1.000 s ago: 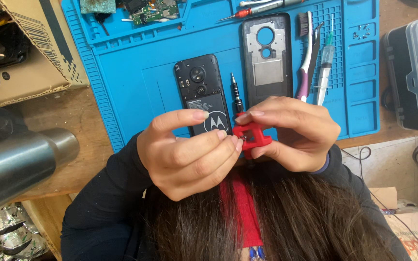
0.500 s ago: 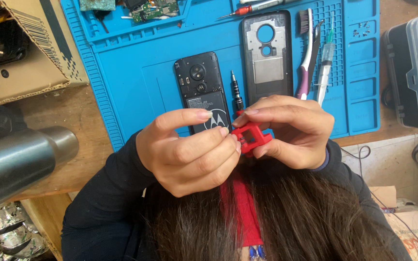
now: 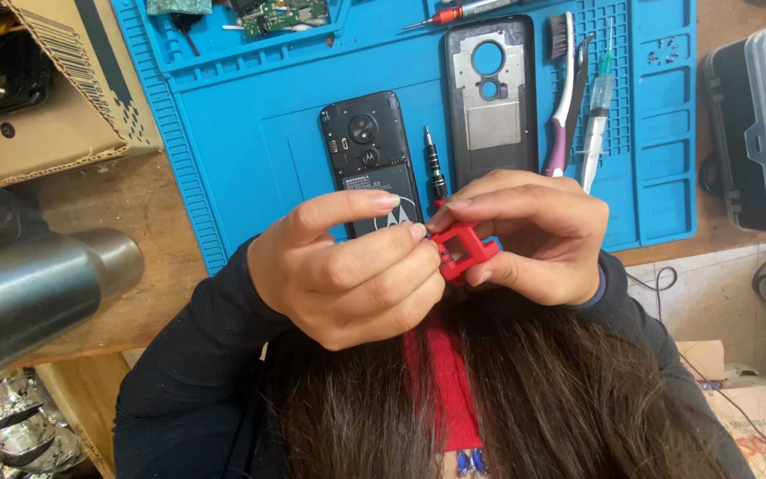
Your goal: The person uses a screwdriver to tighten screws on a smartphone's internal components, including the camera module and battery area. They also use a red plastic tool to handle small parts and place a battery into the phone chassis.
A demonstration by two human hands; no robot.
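Small red block (image 3: 461, 248) sitting at frame centre, pinched from both sides: left hand (image 3: 347, 270) grip closing fingertips on its 9 o'clock edge, right hand (image 3: 534, 235) grip wrapping its 3 o'clock side. Black phone (image 3: 370, 160) and screwdriver (image 3: 434, 167) lying at 12 o'clock on blue mat (image 3: 259, 133).

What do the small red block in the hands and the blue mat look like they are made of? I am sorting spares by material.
The small red square block, held between both hands, looks like moulded hard plastic: uniform colour, crisp edges, dull sheen. The blue ridged work mat looks like matte silicone or rubber, judging by its moulded trays and soft, glare-free surface.
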